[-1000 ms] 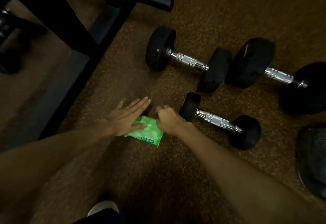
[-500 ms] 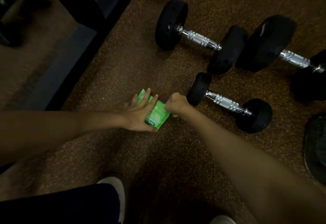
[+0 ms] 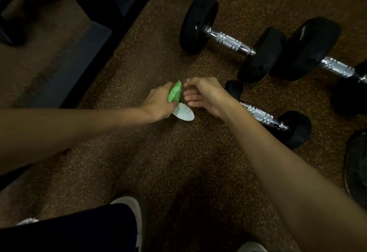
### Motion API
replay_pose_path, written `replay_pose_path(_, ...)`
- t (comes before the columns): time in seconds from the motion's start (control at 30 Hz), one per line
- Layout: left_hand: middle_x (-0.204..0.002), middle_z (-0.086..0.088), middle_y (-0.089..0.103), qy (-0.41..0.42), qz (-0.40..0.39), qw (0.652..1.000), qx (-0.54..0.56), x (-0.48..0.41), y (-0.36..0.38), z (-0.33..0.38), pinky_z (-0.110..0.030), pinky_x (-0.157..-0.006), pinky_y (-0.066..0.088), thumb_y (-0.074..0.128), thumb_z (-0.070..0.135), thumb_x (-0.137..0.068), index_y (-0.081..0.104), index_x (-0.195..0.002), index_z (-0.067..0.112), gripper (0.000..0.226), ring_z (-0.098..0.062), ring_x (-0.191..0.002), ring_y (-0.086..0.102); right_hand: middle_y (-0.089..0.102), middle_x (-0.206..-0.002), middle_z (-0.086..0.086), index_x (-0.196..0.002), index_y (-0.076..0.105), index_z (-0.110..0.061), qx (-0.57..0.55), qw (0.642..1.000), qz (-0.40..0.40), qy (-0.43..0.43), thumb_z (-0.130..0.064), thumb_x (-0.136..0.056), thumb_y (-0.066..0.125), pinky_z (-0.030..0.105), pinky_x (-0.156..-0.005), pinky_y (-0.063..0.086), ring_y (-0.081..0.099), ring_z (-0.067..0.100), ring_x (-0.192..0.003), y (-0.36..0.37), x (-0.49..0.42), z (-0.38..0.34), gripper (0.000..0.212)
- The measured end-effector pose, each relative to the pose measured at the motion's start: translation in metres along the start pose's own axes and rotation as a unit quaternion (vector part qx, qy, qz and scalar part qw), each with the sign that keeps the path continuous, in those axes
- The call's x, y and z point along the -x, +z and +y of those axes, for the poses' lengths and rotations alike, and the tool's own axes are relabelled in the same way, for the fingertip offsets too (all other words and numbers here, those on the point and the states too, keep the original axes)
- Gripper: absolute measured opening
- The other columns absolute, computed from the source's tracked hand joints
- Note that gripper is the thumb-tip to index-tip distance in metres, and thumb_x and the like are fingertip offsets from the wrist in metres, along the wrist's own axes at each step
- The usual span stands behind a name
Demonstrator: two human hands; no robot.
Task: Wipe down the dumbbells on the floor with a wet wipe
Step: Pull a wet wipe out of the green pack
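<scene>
So, 3 dumbbells (image 3: 230,41), 1 wipe pack (image 3: 175,92) in L hand (image 3: 158,102)

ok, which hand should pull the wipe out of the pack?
Probably right. The left hand grips the green wipe pack, whose white flap hangs open. The right hand holds nothing, and its fingers are right beside the opening.

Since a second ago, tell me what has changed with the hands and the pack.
The left hand, then flat on the pack, now grips it, tipped up on edge. Its white flap has come open and hangs below. The right hand, fisted at the pack's edge before, is now beside it with fingers loosely curled. The three dumbbells lie as before.
</scene>
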State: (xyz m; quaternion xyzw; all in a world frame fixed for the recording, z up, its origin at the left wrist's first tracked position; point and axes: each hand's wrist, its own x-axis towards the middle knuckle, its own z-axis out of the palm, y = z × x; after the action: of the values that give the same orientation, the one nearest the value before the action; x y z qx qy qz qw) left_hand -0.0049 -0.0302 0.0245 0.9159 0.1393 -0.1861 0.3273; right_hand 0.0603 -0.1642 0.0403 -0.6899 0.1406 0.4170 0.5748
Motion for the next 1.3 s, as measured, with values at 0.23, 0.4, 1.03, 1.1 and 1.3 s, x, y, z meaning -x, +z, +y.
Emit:
replay_pose_path(0.23,-0.103,0.001,0.069,-0.078,-0.042,0.963,0.255,0.003,-0.019,-0.017,-0.025,-0.076,0.052,0.067,0.013,-0.083,0.059,-0.116,0.018,0.035,-0.012,-0.092,0.066,0.063,-0.1,0.0,-0.104,0.063,-0.022,0.184,0.981,0.036,-0.052,-0.025,-0.093,0.052,0.032,-0.069,0.054,0.061,0.017,-0.093,-0.005,-0.005,0.031,0.017)
replay_pose_path(0.4,-0.105,-0.003,0.072,-0.179,-0.132,0.889,0.4,0.002,-0.01,-0.032,-0.037,-0.083,0.056,0.064,0.016,-0.087,0.063,-0.113,0.017,0.026,-0.018,-0.098,0.069,0.066,-0.103,0.005,-0.105,0.064,-0.018,0.101,0.994,0.018,-0.026,-0.025,-0.095,0.052,0.024,-0.055,0.051,0.065,0.016,-0.087,0.013,-0.003,0.043,0.018)
replay_pose_path(1.03,-0.143,-0.011,0.043,-0.104,-0.091,0.984,0.108,-0.03,-0.001,-0.062,-0.036,-0.103,0.04,0.056,0.026,-0.093,0.031,-0.145,0.017,0.058,-0.024,-0.121,0.05,0.064,-0.099,0.007,-0.088,0.063,-0.021,0.244,0.961,0.118,-0.064,-0.012,-0.086,0.056,0.026,-0.073,0.048,0.058,0.017,-0.087,0.008,-0.018,0.079,0.011)
replay_pose_path(1.1,-0.154,-0.013,0.017,-0.098,-0.079,0.99,-0.057,-0.03,0.003,-0.057,-0.043,-0.11,0.029,0.052,0.037,-0.094,0.011,-0.151,0.022,0.072,-0.033,-0.137,0.028,0.063,-0.098,0.007,-0.094,0.063,-0.016,0.269,0.955,0.106,-0.062,-0.011,-0.086,0.057,0.022,-0.069,0.041,0.056,0.015,-0.086,0.009,-0.02,0.084,0.012)
replay_pose_path(1.3,-0.134,-0.015,0.046,-0.306,-0.02,0.946,0.102,-0.02,0.002,-0.054,-0.04,-0.087,0.046,0.051,0.034,-0.094,0.028,-0.14,0.007,0.058,-0.031,-0.108,0.056,0.037,-0.13,0.012,-0.133,0.041,-0.014,0.333,0.934,0.093,-0.087,-0.002,-0.083,0.061,0.025,-0.089,0.036,0.047,0.026,-0.113,0.011,-0.02,0.077,0.055)
